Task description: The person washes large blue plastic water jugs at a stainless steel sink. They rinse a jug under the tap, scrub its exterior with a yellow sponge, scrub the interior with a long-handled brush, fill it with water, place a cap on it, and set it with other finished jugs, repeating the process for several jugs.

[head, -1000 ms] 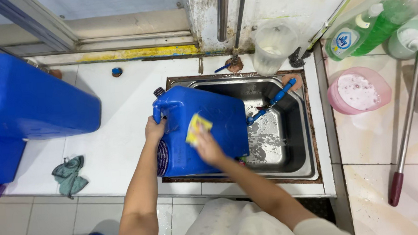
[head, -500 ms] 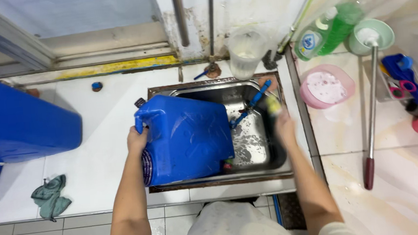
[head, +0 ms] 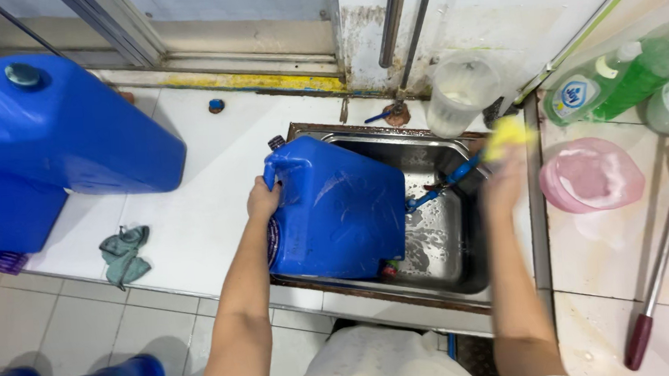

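Two bare hands over a steel sink [head: 463,269] set in a white tiled tabletop [head: 197,212]. Left hand [head: 262,200] closed around the handle end of a blue plastic jerrycan [head: 336,211], one of two in view, lying on its side across the sink's left half, partly resting on the rim. Right hand [head: 504,177] raised over the sink's far right corner, grip pinched shut on one yellow sponge [head: 506,132], blurred. Second, larger blue jerrycan [head: 53,143] lying far left on the tabletop, cap upward. One blue-handled brush [head: 443,187] inside the sink, just beside the held jerrycan. One crumpled grey-green rag [head: 126,253] near left. One clear plastic jug [head: 459,91] beyond the sink. On the right: one green dish-soap bottle [head: 614,78], one pink bowl [head: 591,174], one long mop handle [head: 663,245]. One small blue cap [head: 216,105] far on the tabletop.
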Available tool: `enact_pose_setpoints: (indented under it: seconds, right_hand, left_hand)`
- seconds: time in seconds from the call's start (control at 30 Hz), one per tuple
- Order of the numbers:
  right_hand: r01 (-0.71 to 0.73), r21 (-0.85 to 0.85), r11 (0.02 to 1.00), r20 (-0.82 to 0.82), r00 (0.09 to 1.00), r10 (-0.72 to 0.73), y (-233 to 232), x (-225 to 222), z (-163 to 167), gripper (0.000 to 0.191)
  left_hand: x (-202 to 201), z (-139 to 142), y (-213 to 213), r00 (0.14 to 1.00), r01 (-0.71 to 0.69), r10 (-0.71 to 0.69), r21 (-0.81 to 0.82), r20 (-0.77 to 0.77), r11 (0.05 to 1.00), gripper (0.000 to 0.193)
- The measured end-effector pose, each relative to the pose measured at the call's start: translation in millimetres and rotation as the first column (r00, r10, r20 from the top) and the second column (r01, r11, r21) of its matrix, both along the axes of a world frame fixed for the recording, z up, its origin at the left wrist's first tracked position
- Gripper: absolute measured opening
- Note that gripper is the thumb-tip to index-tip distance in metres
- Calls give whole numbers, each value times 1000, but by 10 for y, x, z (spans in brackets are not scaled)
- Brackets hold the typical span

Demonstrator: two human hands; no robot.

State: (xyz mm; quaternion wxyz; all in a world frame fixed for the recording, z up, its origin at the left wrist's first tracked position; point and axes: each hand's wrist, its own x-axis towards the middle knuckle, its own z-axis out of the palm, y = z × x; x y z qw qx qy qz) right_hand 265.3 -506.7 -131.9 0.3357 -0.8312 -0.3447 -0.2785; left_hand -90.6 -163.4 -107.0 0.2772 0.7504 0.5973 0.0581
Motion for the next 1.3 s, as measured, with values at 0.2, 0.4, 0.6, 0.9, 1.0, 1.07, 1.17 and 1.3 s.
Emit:
enact_pose_setpoints:
  seconds: [0.2,0.4,0.6,0.9,1.0,1.07,1.17,1.3]
  right_hand:
    - [-584,275,764,-185,748,638,1694,-2245,-145,29]
    - [-354,80,932,-651,690,318,2085,-1401,-145,41]
    - [-426,98,899,-361,827,431,1981,-1333,-441,38]
    - [-313,-4,950,-624,743,242,2072,-1265,-343,45]
    - [-470,177,865,-416,760,498,1994,-1286,-414,32]
    - [-369,71,927,-685,657,315,1829,-1274,-482,27]
    - [-245,-123,962,-772,632,62,1507,-1355,-455,42]
    - [-392,-13,920,-595,743,308,1369,-1835,-367,36]
  left_hand:
    - [-7,-90,55,998,8,-11,49,64,999,44]
    - [18,-201,115,998,27,-29,44,53,999,43]
    - [80,-208,112,999,32,-33,22,40,999,46]
    - [24,-233,99,998,40,-41,25,37,999,44]
    - [27,-280,97,998,36,-37,8,49,999,44]
    - [37,-291,92,994,33,-34,14,100,999,41]
    - [44,-272,82,997,42,-43,32,58,999,42]
    - [47,-208,66,997,20,-20,0,76,1000,43]
